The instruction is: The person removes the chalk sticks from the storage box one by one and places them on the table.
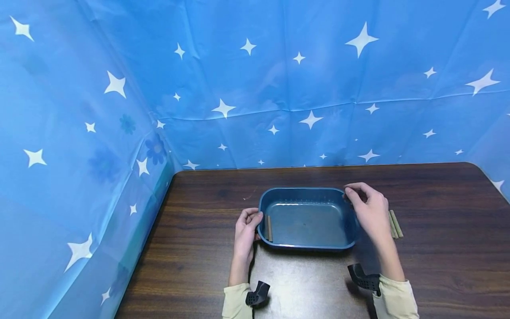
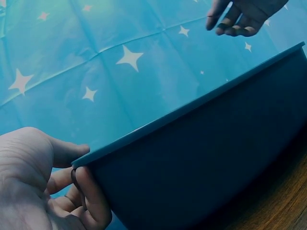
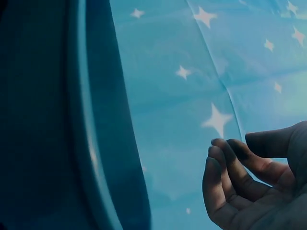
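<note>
A dark blue rectangular plastic tub (image 1: 308,226) stands on the table, its side wall (image 2: 192,158) large in the left wrist view. My left hand (image 1: 245,230) grips its left rim, the thumb above and curled fingers beneath (image 2: 93,199). Inside, along the left wall, lies a thin brown stick (image 1: 269,228). Above the right rim hovers my right hand (image 1: 370,210), its fingers loosely bent. In the right wrist view, nothing shows between those fingers (image 3: 230,177), and they are apart from the tub. Two thin greenish sticks (image 1: 396,224) lie on the table beyond that hand, partly hidden.
The dark wood-grain table (image 1: 191,248) has rounded far corners. Blue fabric with white stars (image 1: 279,88) hangs behind it and along the left side. Each sleeve carries a black wrist mount (image 1: 258,293).
</note>
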Demonstrator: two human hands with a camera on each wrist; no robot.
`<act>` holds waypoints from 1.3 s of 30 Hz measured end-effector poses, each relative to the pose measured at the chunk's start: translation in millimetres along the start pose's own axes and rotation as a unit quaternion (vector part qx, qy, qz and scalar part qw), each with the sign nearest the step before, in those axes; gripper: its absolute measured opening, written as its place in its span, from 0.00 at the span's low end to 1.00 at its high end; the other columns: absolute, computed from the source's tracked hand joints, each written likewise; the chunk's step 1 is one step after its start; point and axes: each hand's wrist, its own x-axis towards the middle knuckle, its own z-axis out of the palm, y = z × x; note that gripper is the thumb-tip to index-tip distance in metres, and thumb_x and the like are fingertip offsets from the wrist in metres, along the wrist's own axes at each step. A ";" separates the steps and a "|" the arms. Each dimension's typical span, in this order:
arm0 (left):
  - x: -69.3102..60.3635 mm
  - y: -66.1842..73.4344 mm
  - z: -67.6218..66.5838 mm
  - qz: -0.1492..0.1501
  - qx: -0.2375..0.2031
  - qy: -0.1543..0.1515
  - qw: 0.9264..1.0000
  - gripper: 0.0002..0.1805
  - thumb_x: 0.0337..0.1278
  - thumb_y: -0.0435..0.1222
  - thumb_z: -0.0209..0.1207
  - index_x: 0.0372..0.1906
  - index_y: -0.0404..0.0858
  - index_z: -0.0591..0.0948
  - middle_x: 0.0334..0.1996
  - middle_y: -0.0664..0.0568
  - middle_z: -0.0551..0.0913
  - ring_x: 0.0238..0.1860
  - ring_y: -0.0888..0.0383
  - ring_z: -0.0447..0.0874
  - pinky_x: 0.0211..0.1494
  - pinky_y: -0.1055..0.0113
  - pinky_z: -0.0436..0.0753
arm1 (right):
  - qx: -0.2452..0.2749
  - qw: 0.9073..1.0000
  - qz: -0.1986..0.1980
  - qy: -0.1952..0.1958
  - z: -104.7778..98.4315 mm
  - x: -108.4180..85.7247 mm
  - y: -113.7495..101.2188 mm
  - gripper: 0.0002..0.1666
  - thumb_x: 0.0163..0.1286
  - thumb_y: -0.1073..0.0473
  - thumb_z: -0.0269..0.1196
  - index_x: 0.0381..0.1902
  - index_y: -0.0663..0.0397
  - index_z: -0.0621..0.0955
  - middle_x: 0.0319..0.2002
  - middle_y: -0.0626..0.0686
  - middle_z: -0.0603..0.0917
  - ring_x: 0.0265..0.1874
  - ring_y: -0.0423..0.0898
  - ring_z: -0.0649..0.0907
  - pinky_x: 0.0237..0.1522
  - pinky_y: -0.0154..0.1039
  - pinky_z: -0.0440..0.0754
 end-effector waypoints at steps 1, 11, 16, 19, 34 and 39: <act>0.0 0.2 0.2 0.000 0.002 0.001 1.000 0.13 0.70 0.34 0.62 0.53 0.33 0.77 0.37 0.52 0.81 0.27 0.63 0.74 0.20 0.75 0.71 | 0.002 1.000 -0.002 -0.003 3.8 -0.4 -1.5 0.16 0.81 0.56 0.58 0.52 0.62 0.86 0.37 0.60 0.89 0.33 0.48 0.83 0.30 0.32 0.74; 0.0 0.4 0.3 -0.001 0.003 0.001 1.000 0.13 0.70 0.34 0.62 0.53 0.32 0.77 0.35 0.54 0.81 0.26 0.63 0.73 0.20 0.75 0.71 | 0.040 0.998 -0.008 -0.047 45.1 -5.9 -14.8 0.12 0.80 0.60 0.59 0.51 0.62 0.85 0.37 0.58 0.88 0.36 0.56 0.85 0.35 0.39 0.79; 0.7 -0.9 0.0 -0.001 0.005 0.004 1.000 0.13 0.69 0.34 0.62 0.53 0.33 0.78 0.36 0.53 0.81 0.26 0.63 0.73 0.20 0.75 0.72 | 0.041 0.997 -0.012 -0.072 63.0 -10.4 -18.3 0.12 0.79 0.60 0.61 0.53 0.61 0.85 0.40 0.58 0.88 0.39 0.52 0.84 0.40 0.45 0.79; 1.0 -1.4 0.0 -0.002 0.003 0.004 1.000 0.13 0.69 0.34 0.62 0.53 0.33 0.78 0.36 0.53 0.81 0.26 0.63 0.74 0.20 0.75 0.72 | 0.043 0.995 -0.017 -0.088 72.7 -12.8 -17.9 0.13 0.77 0.60 0.62 0.54 0.60 0.84 0.42 0.57 0.88 0.41 0.52 0.84 0.42 0.46 0.79; 1.1 -2.7 -0.2 -0.003 -0.007 0.000 1.000 0.12 0.69 0.34 0.62 0.52 0.33 0.78 0.37 0.51 0.81 0.26 0.63 0.74 0.20 0.76 0.72 | 0.033 0.990 -0.029 -0.135 110.0 -23.1 -16.2 0.17 0.73 0.62 0.66 0.57 0.64 0.82 0.45 0.58 0.86 0.43 0.53 0.85 0.45 0.52 0.84; 1.3 -3.0 0.3 0.000 -0.017 -0.002 1.000 0.13 0.69 0.33 0.62 0.52 0.32 0.77 0.36 0.50 0.81 0.25 0.63 0.74 0.19 0.76 0.72 | 0.030 0.988 -0.039 -0.144 117.0 -25.0 -13.2 0.17 0.72 0.64 0.67 0.55 0.65 0.82 0.42 0.57 0.86 0.41 0.53 0.86 0.41 0.50 0.85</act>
